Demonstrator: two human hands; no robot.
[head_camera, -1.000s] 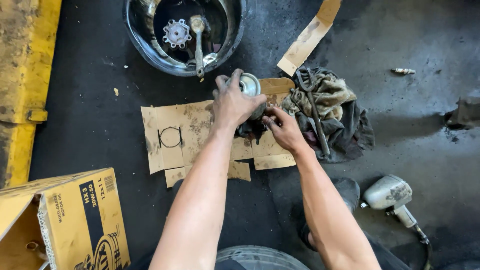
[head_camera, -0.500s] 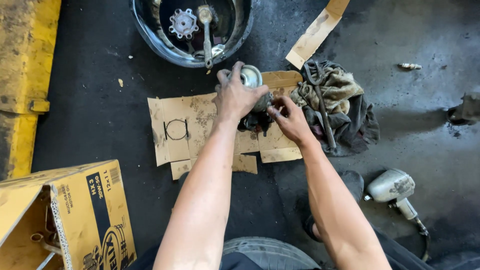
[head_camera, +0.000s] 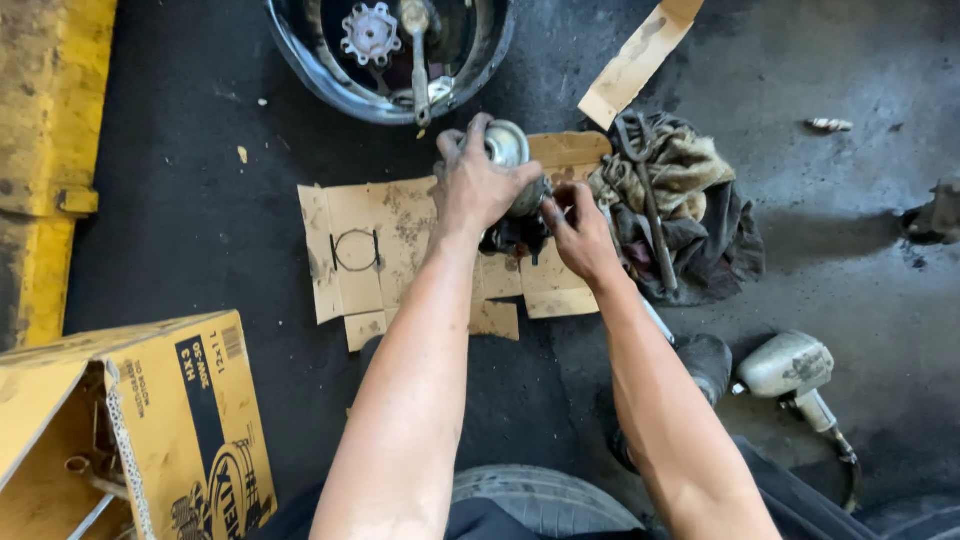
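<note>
Cardboard sheet (head_camera: 400, 240) lies between box (head_camera: 170, 420) at left and rags (head_camera: 700, 210) at right, basin (head_camera: 390, 60) beyond

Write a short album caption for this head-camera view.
Left hand grips a round metal part over flattened cardboard while the right hand works beside greasy rags.

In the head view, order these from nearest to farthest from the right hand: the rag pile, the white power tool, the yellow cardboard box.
From the right hand:
1. Rag pile, just beside the hand, on its right.
2. White power tool, lower right on the floor.
3. Yellow cardboard box, far lower left.
</note>
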